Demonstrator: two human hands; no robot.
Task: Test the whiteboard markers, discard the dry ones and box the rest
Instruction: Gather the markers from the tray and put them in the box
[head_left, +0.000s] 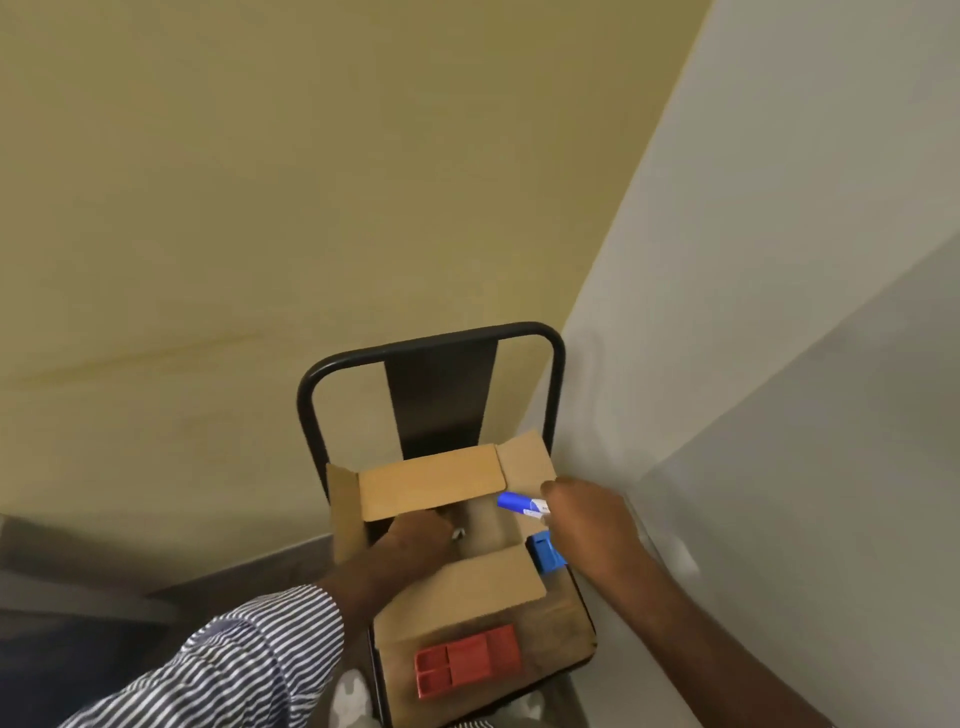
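An open cardboard box (431, 486) stands on the seat of a black chair (441, 395), its flaps spread out. My left hand (415, 540) reaches into the box from the near side. Its fingers curl down around a small pale-tipped marker (460, 534), most of which is hidden. My right hand (587, 519) is over the box's right edge and grips a blue whiteboard marker (519, 503), whose blue end points left over the opening. The inside of the box is mostly hidden.
A red plastic tray (467, 660) lies on the box's near flap. A blue plastic piece (545, 552) sits at the box's right side under my right wrist. A white wall (753, 364) is close on the right and a yellow wall stands behind the chair.
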